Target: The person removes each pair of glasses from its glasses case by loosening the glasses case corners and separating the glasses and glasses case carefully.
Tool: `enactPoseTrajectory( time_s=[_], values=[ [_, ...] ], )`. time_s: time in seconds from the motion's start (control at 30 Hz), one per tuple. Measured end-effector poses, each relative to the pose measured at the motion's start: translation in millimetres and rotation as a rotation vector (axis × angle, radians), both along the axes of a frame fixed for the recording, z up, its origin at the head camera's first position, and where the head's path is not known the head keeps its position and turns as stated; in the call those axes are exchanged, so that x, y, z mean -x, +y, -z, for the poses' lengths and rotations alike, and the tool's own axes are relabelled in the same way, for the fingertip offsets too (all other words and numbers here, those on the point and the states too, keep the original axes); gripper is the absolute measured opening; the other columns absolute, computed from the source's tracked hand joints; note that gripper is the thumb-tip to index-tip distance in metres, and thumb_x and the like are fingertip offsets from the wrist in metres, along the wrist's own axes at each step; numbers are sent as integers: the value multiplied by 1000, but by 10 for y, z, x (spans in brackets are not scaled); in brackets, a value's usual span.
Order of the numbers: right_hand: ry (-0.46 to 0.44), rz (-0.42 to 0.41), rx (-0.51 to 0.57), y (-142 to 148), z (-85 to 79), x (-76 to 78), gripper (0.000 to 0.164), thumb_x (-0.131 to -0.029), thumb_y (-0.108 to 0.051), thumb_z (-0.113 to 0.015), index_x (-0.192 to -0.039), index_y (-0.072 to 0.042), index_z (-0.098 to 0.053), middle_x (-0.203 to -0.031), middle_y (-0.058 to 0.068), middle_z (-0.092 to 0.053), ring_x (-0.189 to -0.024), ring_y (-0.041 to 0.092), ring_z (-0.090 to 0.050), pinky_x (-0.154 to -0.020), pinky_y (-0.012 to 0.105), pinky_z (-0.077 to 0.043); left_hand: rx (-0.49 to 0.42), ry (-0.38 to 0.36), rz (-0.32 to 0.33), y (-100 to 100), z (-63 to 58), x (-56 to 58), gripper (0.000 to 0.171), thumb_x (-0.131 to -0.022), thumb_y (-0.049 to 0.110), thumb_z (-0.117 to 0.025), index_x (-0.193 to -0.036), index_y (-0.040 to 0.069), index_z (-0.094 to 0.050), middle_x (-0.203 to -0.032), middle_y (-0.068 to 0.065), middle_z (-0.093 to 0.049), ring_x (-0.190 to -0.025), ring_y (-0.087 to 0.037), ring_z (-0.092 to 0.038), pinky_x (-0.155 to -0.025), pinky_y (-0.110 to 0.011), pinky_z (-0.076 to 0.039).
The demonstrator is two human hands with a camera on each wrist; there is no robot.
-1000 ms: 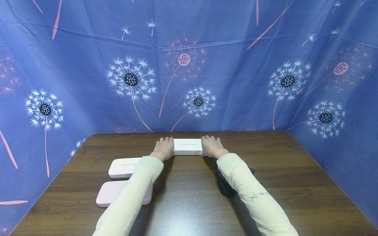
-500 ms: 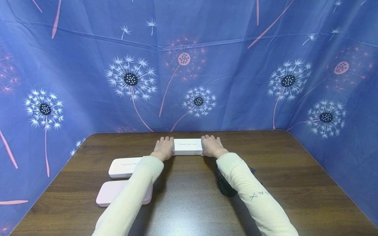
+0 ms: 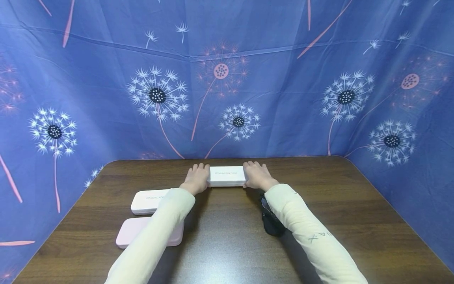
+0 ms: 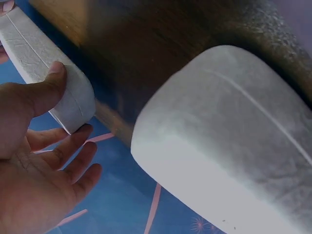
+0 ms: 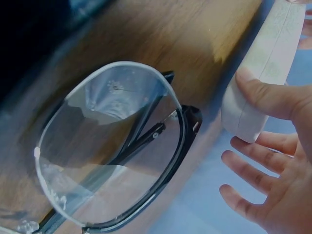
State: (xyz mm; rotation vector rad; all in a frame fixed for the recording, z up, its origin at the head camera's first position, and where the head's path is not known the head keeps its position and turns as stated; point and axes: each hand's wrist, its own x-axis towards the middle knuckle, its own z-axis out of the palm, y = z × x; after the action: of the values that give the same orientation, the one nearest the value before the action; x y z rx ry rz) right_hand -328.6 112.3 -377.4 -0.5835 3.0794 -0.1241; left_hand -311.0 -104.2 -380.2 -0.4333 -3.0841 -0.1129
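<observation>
A white glasses case (image 3: 227, 176) with small print on its lid lies shut near the table's far edge. My left hand (image 3: 196, 179) holds its left end; in the left wrist view, the thumb (image 4: 56, 80) presses the front near the seam and the fingers reach behind. The right end is held by my right hand (image 3: 259, 176) in the same way, with the right thumb (image 5: 263, 95) on the case's front side. Below the right sleeve lie black-framed glasses (image 3: 272, 225), partly covered by the forearm. The right wrist view shows a clear lens and the dark frame (image 5: 190, 126) up close.
A second white case (image 3: 146, 203) and a pink case (image 3: 129, 233) lie on the left, partly behind the left sleeve (image 3: 152, 240). The wooden table (image 3: 227, 236) ends at a blue dandelion-print cloth (image 3: 276, 86).
The white case and my right hand have shifted very slightly to the right. My right forearm has swung a little outward, so more of the glasses shows. Both hands keep their hold.
</observation>
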Motion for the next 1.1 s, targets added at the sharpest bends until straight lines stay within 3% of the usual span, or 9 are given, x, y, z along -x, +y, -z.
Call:
enactPoseTrajectory(
  time_s=[0.3, 0.53, 0.8, 1.1],
  values=[
    [27, -54, 24, 69, -67, -127, 64, -65, -32, -80, -114, -4, -51, -115, 13, -55, -109, 33, -49, -97, 59, -33, 9, 27, 44, -26, -72, -105, 71, -76, 27, -73, -132, -3, -41, -124, -22, -49, -114, -39, -45, -94, -48, -39],
    [77, -95, 36, 115, -100, -252, 61, -66, -34, -79, -113, -4, -53, -106, 10, -57, -100, 29, -52, -86, 51, -41, 6, 73, 97, -50, -128, -222, 69, -74, 28, -75, -127, -3, -45, -118, -22, -52, -109, -39, -48, -91, -48, -41],
    [129, -143, 36, 166, -83, -405, 62, -65, -36, -80, -112, -4, -54, -102, 9, -59, -92, 27, -54, -80, 49, -43, -12, 120, 160, -94, -134, -371, 61, -71, 29, -77, -116, -3, -50, -104, -19, -55, -99, -37, -50, -83, -48, -44],
    [148, -172, 53, 219, -52, -592, 61, -65, -38, -79, -110, -5, -54, -98, 5, -59, -87, 23, -53, -78, 46, -42, -18, 157, 215, -118, -137, -544, 63, -69, 32, -78, -114, -4, -51, -104, -19, -56, -98, -36, -52, -82, -48, -45]
  ],
)
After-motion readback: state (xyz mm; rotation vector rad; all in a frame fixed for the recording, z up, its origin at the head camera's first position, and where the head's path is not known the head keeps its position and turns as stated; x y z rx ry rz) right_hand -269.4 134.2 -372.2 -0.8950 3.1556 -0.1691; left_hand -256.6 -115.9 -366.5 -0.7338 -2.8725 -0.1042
